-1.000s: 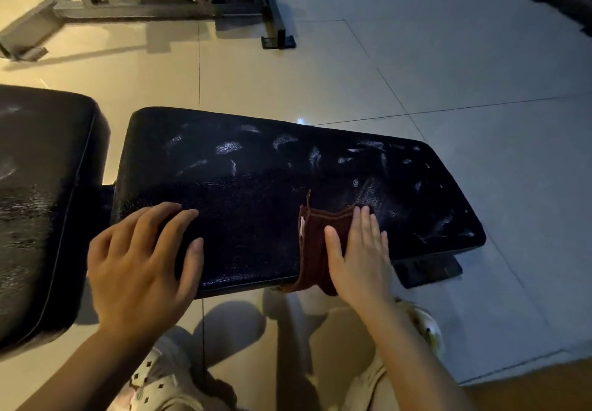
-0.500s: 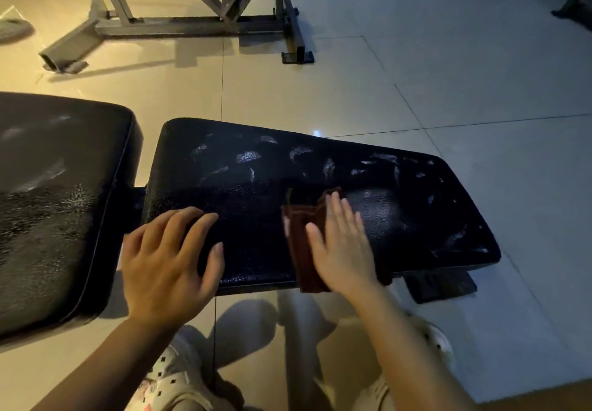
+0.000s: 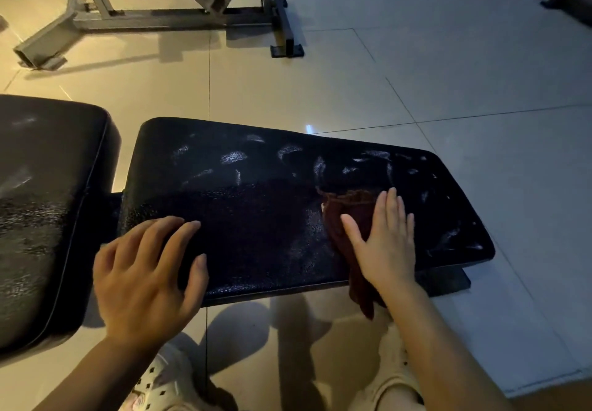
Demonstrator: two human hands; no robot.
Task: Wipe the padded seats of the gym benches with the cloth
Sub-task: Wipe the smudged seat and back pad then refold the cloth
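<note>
Right hand (image 3: 386, 244) flat on the dark red-brown cloth (image 3: 346, 215), fingers straight and close together, pressing it down onto the black padded bench seat (image 3: 256, 212) toward its right half, and the cloth's lower end spills over the near edge and hangs there below the wrist. Left hand (image 3: 144, 279) planted on the seat's near left corner, fingers spread and lightly bent, holding nothing, thumb over the front edge. The cracked vinyl of the seat shows pale streaky marks across its far half and right end, with the near half darker. To the left, just beside the seat across a narrow gap, sits a second black padded cushion (image 3: 41, 205). Beyond them, on the pale tiled floor (image 3: 448, 67), stands a grey metal equipment frame (image 3: 166, 18). Down at the bottom edge, light-coloured perforated shoes (image 3: 160, 381) show under the arms.
</note>
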